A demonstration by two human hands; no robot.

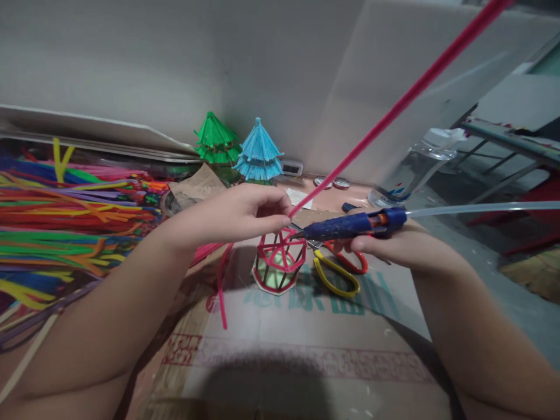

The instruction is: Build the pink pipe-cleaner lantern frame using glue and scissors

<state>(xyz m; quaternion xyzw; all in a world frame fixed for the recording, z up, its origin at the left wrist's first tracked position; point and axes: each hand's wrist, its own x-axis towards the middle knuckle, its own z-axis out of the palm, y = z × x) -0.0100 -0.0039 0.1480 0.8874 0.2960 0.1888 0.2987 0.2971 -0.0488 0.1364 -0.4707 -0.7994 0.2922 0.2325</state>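
My left hand (258, 210) pinches a long pink pipe cleaner (385, 121), which slants up to the top right. Below the fingertips stands a small cage-like frame (281, 256) with pink edges and dark uprights on a pale polygonal base. In my right hand (385, 242) is a blue hot glue gun (345, 226), its nozzle at the frame's top beside the left fingertips. A clear glue stick (472, 207) runs out of its back to the right. Scissors (336, 280) with yellow and red handles lie under the glue gun.
Bundles of coloured pipe cleaners (74, 216) fill the left side. A green tree-shaped craft (216, 140) and a blue one (259, 153) stand at the back. A clear pump bottle (411, 169) is at back right. A loose pink strip (222, 291) lies on the printed cardboard (280, 350).
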